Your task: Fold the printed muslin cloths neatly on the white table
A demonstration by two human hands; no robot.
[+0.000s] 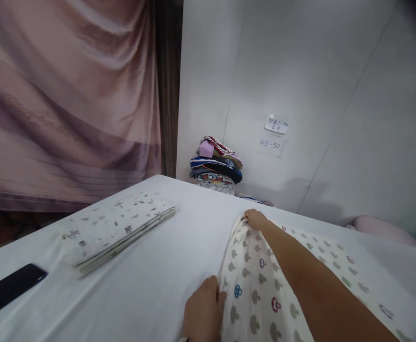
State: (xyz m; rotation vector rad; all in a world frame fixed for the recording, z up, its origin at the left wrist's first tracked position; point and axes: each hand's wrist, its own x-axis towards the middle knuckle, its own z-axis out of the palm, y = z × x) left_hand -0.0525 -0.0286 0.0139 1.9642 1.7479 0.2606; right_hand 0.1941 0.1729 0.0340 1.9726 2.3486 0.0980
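A white cloth (256, 280) printed with grey, blue, red and green mushroom shapes lies across the right half of the table. My right hand (256, 219) pinches its far corner, and the fabric is drawn up into folds below the fingers. At the near left edge of the same cloth, my left hand (205, 308) is closed on the border, thumb on top. My right forearm covers part of the cloth, and its near end runs out of view.
On the white table (179, 256), a folded stack of printed fabric (122, 223) lies at left, near a black flat object (10, 287). Folded clothes (217, 164) are piled beyond the far edge. Handwritten notes (274, 135) hang on the wall; a pink curtain (69, 95) hangs left.
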